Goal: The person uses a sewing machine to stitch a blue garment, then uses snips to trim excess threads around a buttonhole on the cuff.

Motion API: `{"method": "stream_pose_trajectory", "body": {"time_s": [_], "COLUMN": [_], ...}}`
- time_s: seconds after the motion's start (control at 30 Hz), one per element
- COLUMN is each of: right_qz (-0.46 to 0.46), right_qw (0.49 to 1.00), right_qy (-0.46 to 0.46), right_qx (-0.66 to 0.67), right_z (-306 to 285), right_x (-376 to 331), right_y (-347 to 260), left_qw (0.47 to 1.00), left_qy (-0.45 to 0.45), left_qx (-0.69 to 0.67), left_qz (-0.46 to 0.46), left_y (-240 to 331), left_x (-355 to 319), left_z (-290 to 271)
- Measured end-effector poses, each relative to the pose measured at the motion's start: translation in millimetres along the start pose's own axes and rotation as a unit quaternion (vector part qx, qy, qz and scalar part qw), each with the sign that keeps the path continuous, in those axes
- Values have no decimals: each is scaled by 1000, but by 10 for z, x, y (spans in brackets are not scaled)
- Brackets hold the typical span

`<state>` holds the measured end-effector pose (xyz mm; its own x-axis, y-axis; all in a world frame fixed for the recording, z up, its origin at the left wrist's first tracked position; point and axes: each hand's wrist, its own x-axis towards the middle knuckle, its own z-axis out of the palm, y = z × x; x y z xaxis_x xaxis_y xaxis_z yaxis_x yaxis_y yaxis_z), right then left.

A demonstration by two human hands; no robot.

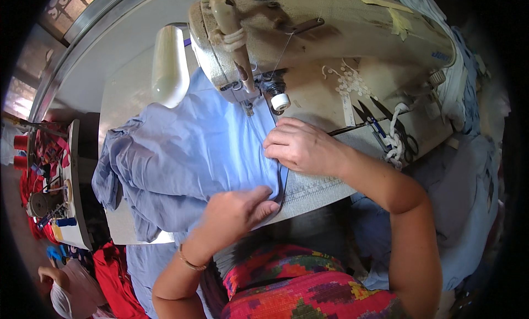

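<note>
A light blue cloth (182,153) lies bunched over the sewing machine's bed, and its right edge runs up to the presser foot (249,108). My left hand (237,211) grips the near end of that edge, thumb and fingers closed on the folded border. Farther up, my right hand (300,146) has its fingers curled on the same edge, just short of the needle area. The cloth spreads left of both hands and hangs over the table's front. The sewing machine (330,32), cream and worn, arches above; its thread runs down toward the needle.
Right of my right hand lie black scissors (409,140), small snips (370,118), a braided white cord (394,137) and a string of small white buttons (352,85). A white lamp (169,65) stands left of the machine head. Another person's arm (52,275) shows at lower left.
</note>
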<state>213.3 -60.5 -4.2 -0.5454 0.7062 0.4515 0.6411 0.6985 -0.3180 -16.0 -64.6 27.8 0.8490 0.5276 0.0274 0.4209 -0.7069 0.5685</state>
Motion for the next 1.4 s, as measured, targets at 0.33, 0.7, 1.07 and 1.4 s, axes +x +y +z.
{"method": "stream_pose_trajectory", "body": {"time_s": [0.33, 0.7, 1.07, 1.4], "right_qz": [-2, 55, 35, 104], "right_qw": [1000, 997, 999, 994], "right_qy": [4, 5, -8, -32], "right_qx": [15, -54, -38, -14], "right_z": [-22, 23, -9, 19], "right_x": [3, 27, 55, 58], "right_y": [-33, -40, -19, -9], "left_qw": [983, 984, 976, 979], "left_qy": [88, 86, 87, 87], "left_qx": [129, 118, 177, 161], "left_qz": [97, 100, 96, 89], "left_y": [-418, -436, -518, -564], "left_x": [359, 360, 454, 432], "left_z": [-47, -49, -85, -76]}}
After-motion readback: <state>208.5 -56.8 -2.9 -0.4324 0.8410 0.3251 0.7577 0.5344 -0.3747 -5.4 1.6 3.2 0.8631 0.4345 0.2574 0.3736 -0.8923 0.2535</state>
